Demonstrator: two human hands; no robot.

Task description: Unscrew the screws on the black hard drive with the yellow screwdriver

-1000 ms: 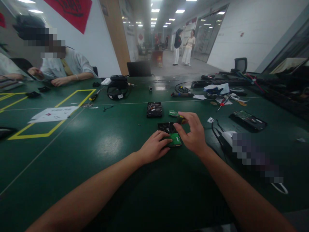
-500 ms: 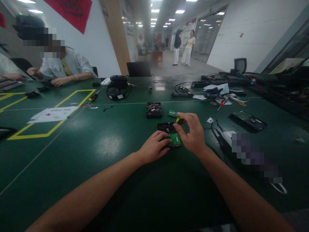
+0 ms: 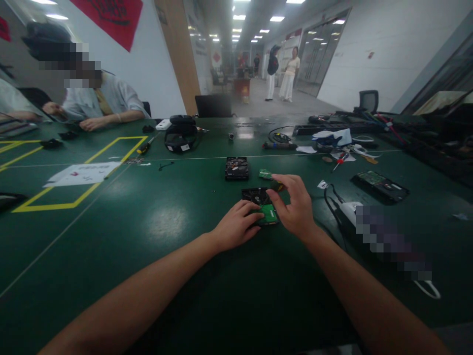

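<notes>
We look down a long room with a pale grey floor (image 3: 255,93) and bright rectangular ceiling lights (image 3: 277,18). To our left, a white wall (image 3: 157,79) bears a red paper banner with dark writing (image 3: 114,22), next to a tan wooden panel (image 3: 177,54); to our right we see glass doors in a grey frame (image 3: 320,54) and a plain off-white wall (image 3: 402,54). A black-backed chair (image 3: 213,105) stands behind our dark-green table (image 3: 121,246).

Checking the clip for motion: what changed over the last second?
Right hand: fingers slightly lower; the yellow-and-black screwdriver handle they grip looks turned, less yellow showing than half a second ago. Nothing visibly taken up or let go. Unchanged: left hand on the green circuit board; hard drive beyond.
</notes>
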